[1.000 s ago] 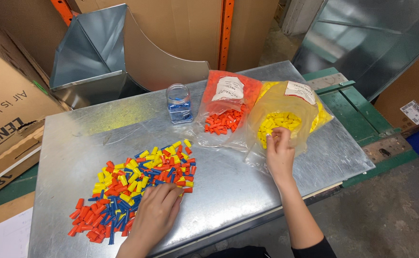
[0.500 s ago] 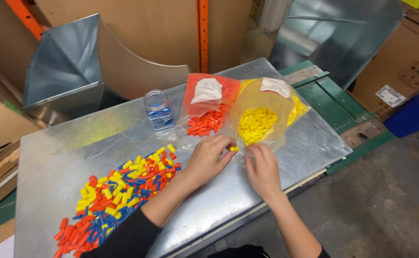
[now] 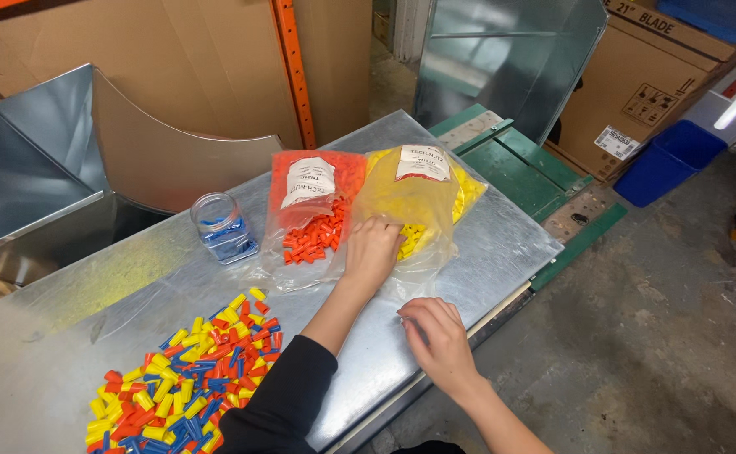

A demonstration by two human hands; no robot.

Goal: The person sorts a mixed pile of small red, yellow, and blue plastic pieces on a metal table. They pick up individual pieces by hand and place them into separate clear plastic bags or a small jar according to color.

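My left hand (image 3: 373,249) reaches across in a black sleeve, its bent fingers in the mouth of a clear bag of yellow wire connectors (image 3: 423,197), among the yellow pieces. My right hand (image 3: 439,338) lies on the metal sheet just below that bag's near edge with its fingers curled. Whether it pinches the plastic is not visible. Left of the yellow bag lies a bag of orange connectors (image 3: 313,223). A mixed pile of yellow, orange and blue connectors (image 3: 179,378) sits at the near left.
A small clear jar with blue connectors (image 3: 221,227) stands behind the pile on the galvanised sheet-metal table (image 3: 502,240). A sheet-metal duct piece (image 3: 57,160) is at the back left. Cardboard boxes, a green frame (image 3: 528,164) and a blue bin (image 3: 666,160) are at the right.
My left hand left the mixed pile and moved right to the yellow bag. My right hand drew back from the bag toward the table's near edge. The view shifted right.
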